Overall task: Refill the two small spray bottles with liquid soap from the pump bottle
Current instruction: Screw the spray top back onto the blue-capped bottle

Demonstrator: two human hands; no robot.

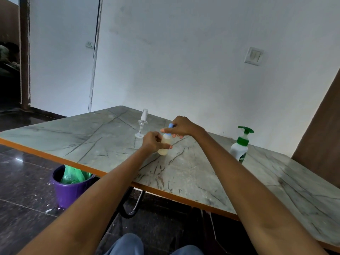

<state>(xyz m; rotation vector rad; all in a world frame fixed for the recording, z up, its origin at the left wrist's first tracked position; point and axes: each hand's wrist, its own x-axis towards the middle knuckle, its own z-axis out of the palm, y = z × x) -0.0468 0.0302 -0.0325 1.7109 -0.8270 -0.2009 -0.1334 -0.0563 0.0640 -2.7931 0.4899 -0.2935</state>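
A small spray bottle (165,146) with pale yellowish liquid stands on the marble table (103,144) near its middle. My left hand (152,141) grips its body. My right hand (181,127) pinches its blue spray top (171,125) from above. Behind it, toward the wall, a second small spray bottle (142,124) stands upright, clear, looking empty, with a white top. The white pump bottle (240,147) with a green pump head stands apart to the right.
A purple bucket (69,190) with a green plastic bag in it sits on the dark floor under the table's left edge. The white wall rises just behind the table. A brown panel (323,137) leans at the right.
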